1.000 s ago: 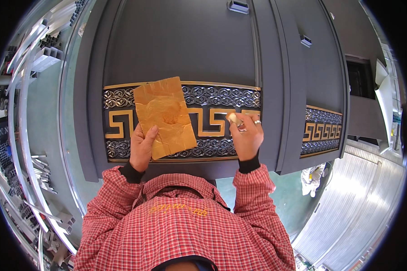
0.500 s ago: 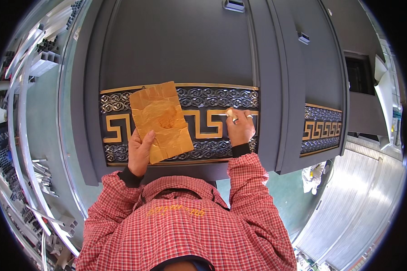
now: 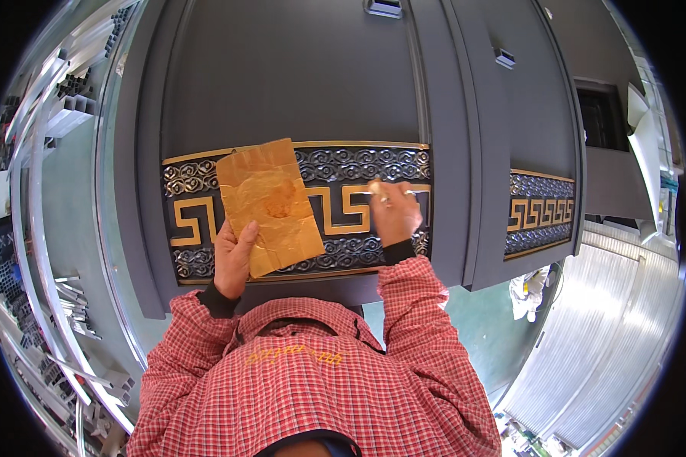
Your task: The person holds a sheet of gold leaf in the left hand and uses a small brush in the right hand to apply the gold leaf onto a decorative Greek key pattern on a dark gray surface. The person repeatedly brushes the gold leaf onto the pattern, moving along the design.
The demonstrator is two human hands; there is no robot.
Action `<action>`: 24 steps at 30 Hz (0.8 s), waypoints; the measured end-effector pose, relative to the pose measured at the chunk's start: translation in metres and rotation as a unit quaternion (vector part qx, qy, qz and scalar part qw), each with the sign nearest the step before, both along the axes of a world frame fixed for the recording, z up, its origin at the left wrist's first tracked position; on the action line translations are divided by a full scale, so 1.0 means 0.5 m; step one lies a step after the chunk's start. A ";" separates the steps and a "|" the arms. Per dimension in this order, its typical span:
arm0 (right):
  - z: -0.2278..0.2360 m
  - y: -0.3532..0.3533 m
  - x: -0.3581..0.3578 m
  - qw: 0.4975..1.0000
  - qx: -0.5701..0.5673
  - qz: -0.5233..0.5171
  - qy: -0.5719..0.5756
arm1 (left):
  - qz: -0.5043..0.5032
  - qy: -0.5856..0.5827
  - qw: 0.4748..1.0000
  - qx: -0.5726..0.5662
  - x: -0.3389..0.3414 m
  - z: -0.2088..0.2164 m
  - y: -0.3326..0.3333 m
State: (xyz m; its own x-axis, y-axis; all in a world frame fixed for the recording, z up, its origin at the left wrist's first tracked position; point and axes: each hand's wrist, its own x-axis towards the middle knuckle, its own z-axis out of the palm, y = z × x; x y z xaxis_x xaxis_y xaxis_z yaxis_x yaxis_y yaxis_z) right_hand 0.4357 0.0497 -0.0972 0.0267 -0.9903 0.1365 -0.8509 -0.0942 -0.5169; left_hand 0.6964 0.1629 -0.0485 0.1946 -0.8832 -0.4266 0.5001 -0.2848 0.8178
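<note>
I have my left grip [image 3: 232, 257] clasping a tan sheet [image 3: 270, 217], and on my feed the right grip [image 3: 395, 217] pinches a blurred pale thing [image 3: 375, 187] by the gold fret [image 3: 349, 228].

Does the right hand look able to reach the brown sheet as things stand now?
Probably yes: the right hand is to the right of the brown sheet, and nothing visible blocks the gap. However, it seems to hold a small pale piece, so gripping may be awkward.
</note>
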 end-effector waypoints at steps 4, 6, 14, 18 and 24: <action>-0.009 -0.002 0.022 0.999 0.015 0.030 0.022 | 0.007 0.009 1.000 -0.013 -0.007 0.009 -0.007; -0.011 -0.011 -0.004 0.999 0.011 0.015 0.049 | 0.014 0.004 1.000 -0.015 -0.003 0.016 -0.009; -0.005 -0.001 0.006 0.999 -0.008 0.047 -0.001 | 0.005 0.004 1.000 -0.012 -0.008 0.011 -0.008; -0.022 -0.014 -0.038 0.999 -0.011 -0.013 0.049 | 0.009 0.001 1.000 -0.015 -0.005 0.020 -0.008; 0.007 -0.008 -0.013 0.999 0.018 0.000 0.029 | 0.005 0.004 1.000 -0.007 -0.007 0.004 -0.003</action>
